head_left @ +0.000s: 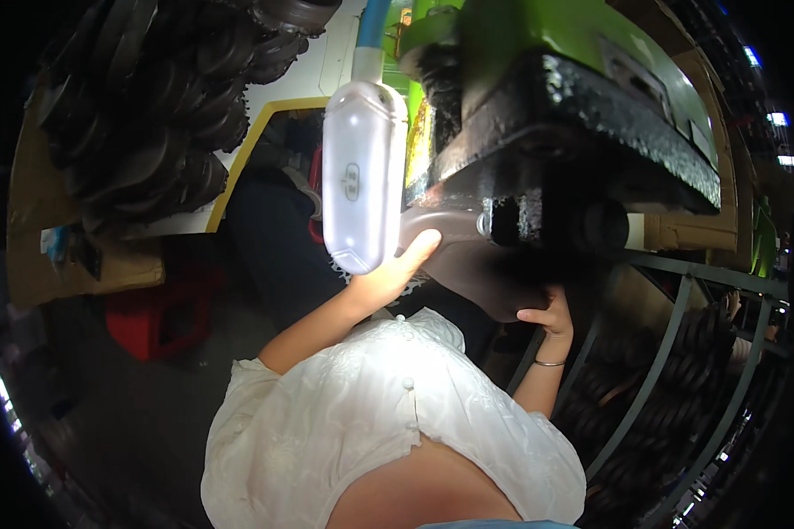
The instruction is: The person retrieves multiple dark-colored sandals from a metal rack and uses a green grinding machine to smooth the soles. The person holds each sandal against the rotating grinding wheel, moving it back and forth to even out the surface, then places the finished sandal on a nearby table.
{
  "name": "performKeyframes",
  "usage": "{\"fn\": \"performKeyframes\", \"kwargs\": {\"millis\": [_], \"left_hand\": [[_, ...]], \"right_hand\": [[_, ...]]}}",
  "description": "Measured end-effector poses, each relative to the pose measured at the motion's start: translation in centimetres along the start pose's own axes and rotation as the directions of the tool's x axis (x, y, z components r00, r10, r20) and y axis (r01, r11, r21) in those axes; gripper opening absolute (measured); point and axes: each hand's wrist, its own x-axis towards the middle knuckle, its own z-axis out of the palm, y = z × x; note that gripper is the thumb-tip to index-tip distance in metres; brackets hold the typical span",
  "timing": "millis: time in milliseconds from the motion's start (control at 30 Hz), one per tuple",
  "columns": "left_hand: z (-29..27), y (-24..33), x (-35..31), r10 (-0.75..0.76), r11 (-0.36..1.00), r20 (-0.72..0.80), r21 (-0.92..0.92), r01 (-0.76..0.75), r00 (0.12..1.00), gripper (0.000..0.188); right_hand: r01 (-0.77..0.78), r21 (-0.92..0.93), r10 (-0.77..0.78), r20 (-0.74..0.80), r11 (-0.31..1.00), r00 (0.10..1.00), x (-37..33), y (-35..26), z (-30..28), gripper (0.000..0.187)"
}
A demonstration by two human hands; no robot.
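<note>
A smooth dark brown shoe sole (476,269), as far as its shape shows, lies between my hands under the head of a green machine (582,44). My left hand (393,275) grips its left end, the thumb laid over the top and pointing up to the right. At the right end my right hand (551,316) is closed on the edge, thumb toward me; its other fingers are hidden beneath. The machine's dark lower part hides the sole's far side, and deep shadow blurs where the two meet. A lit white lamp (364,176) hangs just above my left hand.
Dark brown soles (150,115) are heaped on a white, yellow-edged table (238,181) at the far left. Below that stand a cardboard box (119,269) and a red stool (154,313). On the right, a metal-railed rack (670,339) holds more dark pieces.
</note>
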Motion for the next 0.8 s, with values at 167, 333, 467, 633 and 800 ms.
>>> {"fn": "performKeyframes", "kwargs": {"millis": [167, 333, 467, 633, 800], "left_hand": [[1.0, 0.6, 1.4, -0.108, 0.850, 0.074, 0.524, 0.053, 0.991, 0.027], [-0.4, 0.8, 1.0, -0.046, 0.959, 0.062, 0.283, 0.027, 0.997, 0.027], [-1.8, 0.7, -0.1, -0.026, 0.979, 0.050, 0.205, 0.015, 0.998, 0.030], [-0.3, 0.1, 0.2, 0.101, 0.966, 0.047, 0.234, -0.109, 0.994, 0.031], [1.4, 0.0, 1.1, 0.036, 0.966, 0.018, 0.255, -0.039, 0.999, 0.027]], "right_hand": [[-0.139, -0.235, 0.176, 0.146, 0.962, 0.973, 1.8, 1.7, 3.0, 0.044], [-0.172, -0.144, 0.201, 0.224, 0.975, 0.953, 1.5, 2.3, 4.8, 0.042], [-0.104, -0.202, 0.137, 0.158, 0.974, 0.978, 0.1, -0.2, 2.2, 0.038], [0.031, -0.209, -0.016, 0.073, 0.977, 0.997, 0.0, -2.2, 0.0, 0.040], [-0.113, -0.242, 0.145, 0.121, 0.964, 0.982, 2.4, -2.4, 3.6, 0.043]]}}
